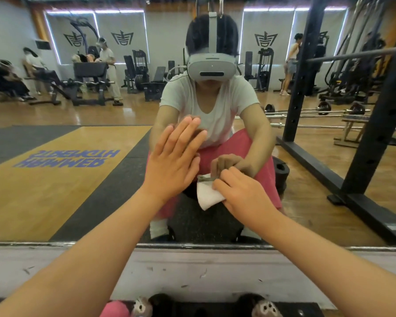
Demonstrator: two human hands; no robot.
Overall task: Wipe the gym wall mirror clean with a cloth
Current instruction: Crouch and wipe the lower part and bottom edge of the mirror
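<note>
White cloth [207, 195] pressed against the mirror [78, 179], low on the glass, above its bottom frame, gripped by the right hand [242, 193] with fingers curled over its upper edge. Left hand [172, 163] just beside the cloth, higher on the mirror, palm flat to the glass, fingers straight, holding nothing. Reflected in the mirror: black rack [304, 65], barbells [318, 110].

White folded cloth low on the wall mirror

The mirror [55, 191] is a wide wall pane reflecting the gym, its lower edge just above a pale, scuffed ledge [192, 268] near the floor. The cloth [207, 196] is small, white and folded, held against the glass low and near the middle, its upper right part under the right hand [240, 193], its lower left corner free
</note>
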